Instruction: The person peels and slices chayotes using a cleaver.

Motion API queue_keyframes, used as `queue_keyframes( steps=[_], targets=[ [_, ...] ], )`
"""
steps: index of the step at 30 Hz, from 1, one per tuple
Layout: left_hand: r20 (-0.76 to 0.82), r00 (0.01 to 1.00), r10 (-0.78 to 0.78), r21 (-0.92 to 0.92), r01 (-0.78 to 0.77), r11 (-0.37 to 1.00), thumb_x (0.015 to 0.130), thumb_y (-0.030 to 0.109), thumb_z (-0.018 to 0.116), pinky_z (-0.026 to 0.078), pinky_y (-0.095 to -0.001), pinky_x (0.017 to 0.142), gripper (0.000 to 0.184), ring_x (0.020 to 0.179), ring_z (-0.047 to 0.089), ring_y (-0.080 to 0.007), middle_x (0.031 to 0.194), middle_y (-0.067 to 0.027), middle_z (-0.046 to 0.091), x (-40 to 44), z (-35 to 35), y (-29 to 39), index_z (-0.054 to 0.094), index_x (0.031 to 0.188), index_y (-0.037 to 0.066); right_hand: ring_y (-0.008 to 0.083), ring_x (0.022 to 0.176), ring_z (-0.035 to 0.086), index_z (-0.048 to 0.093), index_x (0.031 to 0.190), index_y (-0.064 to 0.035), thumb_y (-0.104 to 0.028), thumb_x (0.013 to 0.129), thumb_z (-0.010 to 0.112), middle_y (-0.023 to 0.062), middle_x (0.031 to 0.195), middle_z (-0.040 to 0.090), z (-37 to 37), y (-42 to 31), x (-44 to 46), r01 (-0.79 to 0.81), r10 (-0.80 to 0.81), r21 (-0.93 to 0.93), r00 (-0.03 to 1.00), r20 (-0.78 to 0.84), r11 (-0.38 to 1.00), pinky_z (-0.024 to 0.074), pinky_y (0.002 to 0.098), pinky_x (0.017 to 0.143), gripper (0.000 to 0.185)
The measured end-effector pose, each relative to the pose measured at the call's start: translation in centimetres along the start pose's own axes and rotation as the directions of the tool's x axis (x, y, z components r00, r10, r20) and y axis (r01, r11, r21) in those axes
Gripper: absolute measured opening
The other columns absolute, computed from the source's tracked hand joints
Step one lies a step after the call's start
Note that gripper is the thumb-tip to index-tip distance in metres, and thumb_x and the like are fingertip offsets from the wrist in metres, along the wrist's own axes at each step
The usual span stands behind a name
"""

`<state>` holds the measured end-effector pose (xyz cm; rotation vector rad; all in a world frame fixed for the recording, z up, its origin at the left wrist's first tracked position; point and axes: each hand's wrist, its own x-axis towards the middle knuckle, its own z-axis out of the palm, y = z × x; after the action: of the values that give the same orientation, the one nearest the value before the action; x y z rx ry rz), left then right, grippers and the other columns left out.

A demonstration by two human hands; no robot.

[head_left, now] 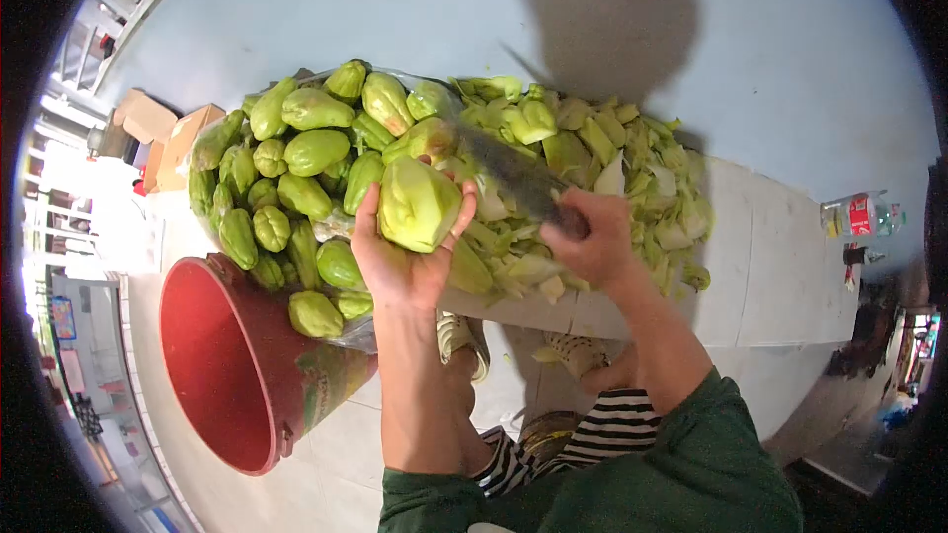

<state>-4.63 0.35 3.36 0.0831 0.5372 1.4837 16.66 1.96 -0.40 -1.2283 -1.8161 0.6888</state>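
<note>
My left hand [410,266] is closed around a peeled chayote [419,203], pale green with flat cut facets, fingers wrapped beneath it. In my right hand [595,242] is the handle of a large knife [509,173]; its dark, broad blade is blurred and points up and left, just right of the chayote. Whole green chayotes [311,153] lie heaped on plastic at the left, behind my left hand. To the right, behind the knife, spreads a pile of cut pale green peelings and pieces [632,173].
A red bucket [222,355] lies tipped at the lower left, its mouth facing left. Cardboard boxes [178,143] stand beyond the chayotes. At the far right is a plastic bottle [861,217] with a red label. My shoes [459,343] are below the work area.
</note>
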Motion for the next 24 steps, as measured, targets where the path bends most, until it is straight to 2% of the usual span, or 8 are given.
queue_keyframes(
  steps=[2,3,7,13,15,19,21,24],
  targets=[
    [-0.11,0.989,0.101,-0.138,-0.116,0.984,0.097,0.038,0.04,0.048,-0.0456,0.096,0.055,0.106,0.056,-0.0397,0.113,-0.025,0.058,0.3,0.3,-0.4,0.048,0.128,-0.006,0.022,0.052,0.057,0.058,0.074,-0.0079,-0.013,0.061,0.071,0.0062,0.062,0.056,-0.2,-0.8,0.1,0.203,-0.201,-0.022,0.977,0.074,0.979,0.0452,0.035,0.05,0.02],
    [0.075,0.997,0.017,-0.096,-0.01,0.995,0.095,0.04,0.042,0.046,-0.0457,0.099,0.055,0.107,0.056,-0.0374,0.111,-0.0239,0.059,0.0,-0.1,-0.4,0.05,0.124,-0.007,0.0219,0.053,0.058,0.057,0.074,-0.0092,-0.015,0.062,0.071,0.0046,0.062,0.055,0.0,-1.0,0.0,0.392,-0.385,-0.034,0.913,0.133,0.919,0.046,0.036,0.049,0.019],
    [-0.022,0.998,-0.056,-0.255,0.049,0.966,0.093,0.04,0.048,0.048,-0.0482,0.095,0.052,0.1,0.058,-0.0351,0.105,-0.0224,0.06,-0.2,0.4,-1.5,0.053,0.116,-0.006,0.0215,0.057,0.057,0.054,0.075,-0.0116,-0.019,0.064,0.065,0.0021,0.066,0.05,1.1,-1.6,-0.6,0.631,-0.612,-0.154,0.775,0.157,0.76,0.0445,0.0339,0.047,0.017],
    [-0.098,0.995,-0.019,-0.177,0.002,0.984,0.091,0.039,0.051,0.049,-0.0488,0.092,0.051,0.098,0.058,-0.0364,0.104,-0.0225,0.06,0.1,0.3,-2.4,0.054,0.113,-0.006,0.0181,0.056,0.054,0.05,0.071,-0.0118,-0.017,0.061,0.064,-0.0003,0.063,0.044,1.7,-2.5,-0.8,0.633,-0.617,-0.23,0.773,0.144,0.739,0.0438,0.0322,0.049,0.018],
    [-0.085,0.996,0.012,-0.062,-0.017,0.998,0.088,0.042,0.054,0.052,-0.0437,0.081,0.048,0.092,0.06,-0.0338,0.093,-0.0195,0.061,0.2,0.4,-2.5,0.055,0.111,-0.001,0.0191,0.055,0.054,0.05,0.07,-0.0117,-0.017,0.062,0.064,0.0005,0.063,0.044,1.8,-2.6,-0.8,0.628,-0.616,-0.233,0.777,0.132,0.742,0.0436,0.0327,0.048,0.017],
    [-0.095,0.995,-0.039,-0.161,0.023,0.987,0.087,0.042,0.053,0.051,-0.0448,0.085,0.05,0.093,0.06,-0.0349,0.094,-0.0202,0.062,0.1,0.2,-2.2,0.056,0.111,-0.001,0.0248,0.054,0.054,0.05,0.069,-0.0108,-0.021,0.064,0.068,0.0041,0.061,0.046,2.1,-0.8,-0.9,0.578,-0.56,-0.236,0.816,0.142,0.781,0.0437,0.0371,0.048,0.021],
    [0.146,0.988,-0.054,-0.154,0.077,0.985,0.089,0.039,0.052,0.049,-0.0454,0.092,0.054,0.096,0.06,-0.0354,0.104,-0.0221,0.062,0.5,-1.0,-1.1,0.054,0.116,-0.008,0.0242,0.051,0.052,0.052,0.067,-0.0106,-0.019,0.059,0.072,0.0043,0.059,0.045,1.8,0.0,-0.6,0.508,-0.492,-0.188,0.862,0.124,0.841,0.041,0.0366,0.045,0.023],
    [-0.06,0.998,0.019,-0.079,-0.024,0.997,0.089,0.041,0.048,0.049,-0.0453,0.087,0.053,0.093,0.061,-0.0358,0.099,-0.0211,0.064,0.0,0.0,-0.6,0.056,0.117,-0.003,0.0249,0.048,0.051,0.051,0.063,-0.0098,-0.012,0.054,0.076,0.0053,0.057,0.045,1.5,-0.4,-0.1,0.46,-0.458,-0.188,0.887,0.055,0.868,0.0387,0.0365,0.043,0.026]
  ],
)
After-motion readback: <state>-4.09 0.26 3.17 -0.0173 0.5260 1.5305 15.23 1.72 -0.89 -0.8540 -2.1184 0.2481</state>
